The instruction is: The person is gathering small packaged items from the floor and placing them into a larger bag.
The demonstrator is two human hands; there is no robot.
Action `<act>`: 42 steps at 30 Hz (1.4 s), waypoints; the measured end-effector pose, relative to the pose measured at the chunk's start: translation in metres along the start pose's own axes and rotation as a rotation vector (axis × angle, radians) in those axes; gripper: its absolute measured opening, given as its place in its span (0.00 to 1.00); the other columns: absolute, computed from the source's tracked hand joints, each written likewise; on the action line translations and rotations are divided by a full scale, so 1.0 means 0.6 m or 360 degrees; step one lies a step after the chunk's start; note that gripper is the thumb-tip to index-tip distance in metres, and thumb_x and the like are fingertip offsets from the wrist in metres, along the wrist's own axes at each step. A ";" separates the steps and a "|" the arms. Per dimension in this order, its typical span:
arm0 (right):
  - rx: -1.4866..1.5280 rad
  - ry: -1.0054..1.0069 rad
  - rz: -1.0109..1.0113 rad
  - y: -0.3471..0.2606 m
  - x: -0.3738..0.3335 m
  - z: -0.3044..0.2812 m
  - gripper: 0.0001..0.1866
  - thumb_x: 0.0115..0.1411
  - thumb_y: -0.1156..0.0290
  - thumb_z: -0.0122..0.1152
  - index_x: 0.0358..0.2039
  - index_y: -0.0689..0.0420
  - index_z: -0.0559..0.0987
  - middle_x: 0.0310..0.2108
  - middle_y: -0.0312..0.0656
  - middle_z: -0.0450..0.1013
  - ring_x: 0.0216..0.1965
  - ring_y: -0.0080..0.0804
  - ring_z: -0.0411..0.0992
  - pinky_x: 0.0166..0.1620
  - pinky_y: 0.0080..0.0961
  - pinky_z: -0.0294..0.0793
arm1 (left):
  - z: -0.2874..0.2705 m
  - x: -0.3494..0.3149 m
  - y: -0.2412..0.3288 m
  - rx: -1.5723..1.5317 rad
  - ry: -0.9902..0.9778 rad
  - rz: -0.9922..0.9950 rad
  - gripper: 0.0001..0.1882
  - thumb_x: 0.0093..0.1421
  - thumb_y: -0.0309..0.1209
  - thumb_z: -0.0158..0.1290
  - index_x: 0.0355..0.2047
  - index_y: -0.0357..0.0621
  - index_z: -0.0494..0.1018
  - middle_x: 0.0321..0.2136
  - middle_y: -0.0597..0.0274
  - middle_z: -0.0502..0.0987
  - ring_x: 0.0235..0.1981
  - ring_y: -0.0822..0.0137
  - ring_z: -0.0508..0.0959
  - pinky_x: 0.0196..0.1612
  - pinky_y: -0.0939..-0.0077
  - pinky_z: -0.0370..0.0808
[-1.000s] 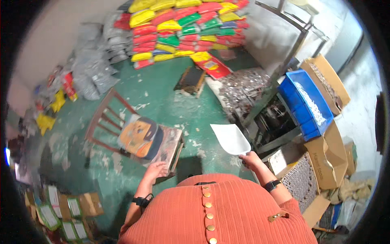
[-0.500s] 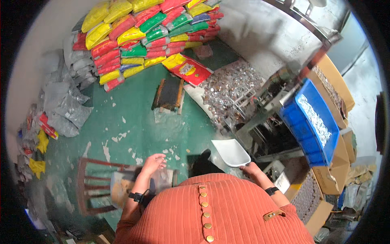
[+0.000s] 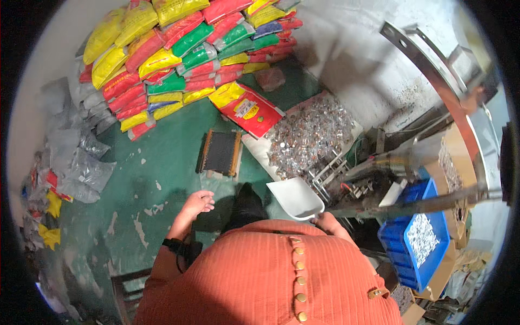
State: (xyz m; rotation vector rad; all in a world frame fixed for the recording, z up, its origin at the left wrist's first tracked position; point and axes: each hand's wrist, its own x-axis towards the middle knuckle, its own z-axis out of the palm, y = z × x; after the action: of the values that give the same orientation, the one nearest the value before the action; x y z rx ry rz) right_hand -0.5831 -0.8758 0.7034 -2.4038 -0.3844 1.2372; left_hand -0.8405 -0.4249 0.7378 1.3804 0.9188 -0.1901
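While I look down past my orange buttoned top (image 3: 271,281), which fills the lower middle of the view and hides my legs and most of both forearms, I can see my right hand (image 3: 326,220) closed around the handle of a white scoop (image 3: 295,198); the handle itself is covered by my fingers and by the edge of the top, so only the pan of the scoop shows, empty as far as I can make out, held just beside the near edge of a heap of small shiny packets (image 3: 309,135) lying on a pale sheet on the green floor (image 3: 162,162). My left hand (image 3: 196,203) hangs open with the fingers loosely spread, grasping nothing, above the bare floor and near a dark ribbed panel (image 3: 220,153) whose make I cannot tell. A black band (image 3: 174,245) sits on that wrist. Stacked sacks (image 3: 179,59) in yellow, red and green rise at the back, with one red and yellow sack (image 3: 246,108) lying apart beside the heap. To the right stands a metal machine (image 3: 411,162), bent by the lens and partly cut off at the rim, and below it a blue crate (image 3: 395,249) holding small pale pieces too fine to identify. Greyish plastic bags (image 3: 81,162) crowd the left edge, blurred.
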 end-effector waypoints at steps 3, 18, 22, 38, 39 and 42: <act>-0.0047 0.0222 -0.0024 -0.004 0.052 -0.036 0.30 0.54 0.51 0.67 0.43 0.68 0.79 0.36 0.58 0.79 0.40 0.51 0.78 0.44 0.41 0.74 | -0.026 0.133 0.061 0.0090 -0.0184 -0.0043 0.17 0.67 0.33 0.48 0.54 0.39 0.70 0.39 0.58 0.79 0.33 0.68 0.81 0.35 0.76 0.78; 0.0255 0.0489 0.0138 -0.157 0.198 -0.152 0.25 0.56 0.52 0.63 0.40 0.64 0.81 0.38 0.60 0.77 0.46 0.55 0.76 0.46 0.45 0.73 | -0.120 0.475 0.457 0.0153 -0.0182 0.0234 0.15 0.67 0.31 0.49 0.52 0.39 0.72 0.35 0.59 0.80 0.31 0.69 0.81 0.36 0.77 0.78; 0.0266 0.0501 0.0137 -0.165 0.220 -0.141 0.23 0.55 0.54 0.65 0.37 0.65 0.81 0.36 0.59 0.78 0.44 0.54 0.77 0.45 0.44 0.73 | -0.098 0.454 0.426 0.0155 -0.0288 0.0217 0.15 0.67 0.31 0.49 0.51 0.39 0.72 0.35 0.59 0.80 0.32 0.69 0.81 0.36 0.77 0.78; 0.0679 0.0505 0.0576 -0.221 0.208 -0.175 0.27 0.56 0.55 0.68 0.42 0.70 0.80 0.35 0.51 0.80 0.38 0.35 0.79 0.41 0.36 0.75 | 0.009 0.541 0.540 0.0563 -0.0505 0.0238 0.17 0.65 0.29 0.46 0.52 0.37 0.73 0.38 0.57 0.80 0.30 0.70 0.80 0.33 0.77 0.77; 0.0697 0.0482 0.0608 -0.217 0.212 -0.173 0.26 0.56 0.55 0.68 0.40 0.69 0.80 0.33 0.48 0.80 0.35 0.33 0.78 0.39 0.35 0.75 | 0.019 0.554 0.555 0.0575 -0.0539 0.0231 0.17 0.65 0.29 0.46 0.52 0.37 0.73 0.38 0.57 0.80 0.30 0.70 0.80 0.33 0.77 0.77; 0.0898 0.0481 0.0633 -0.197 0.257 -0.144 0.24 0.56 0.54 0.67 0.37 0.67 0.81 0.27 0.43 0.78 0.27 0.31 0.75 0.32 0.33 0.74 | 0.041 0.612 0.587 0.0651 -0.0679 0.0186 0.17 0.67 0.29 0.46 0.53 0.38 0.71 0.38 0.58 0.79 0.33 0.70 0.79 0.36 0.76 0.76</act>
State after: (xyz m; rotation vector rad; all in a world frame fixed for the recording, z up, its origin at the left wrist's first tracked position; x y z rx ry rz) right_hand -0.4311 -0.7271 0.6955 -2.1569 0.4931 0.9351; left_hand -0.3738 -0.2220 0.7625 1.6778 0.4531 -0.5842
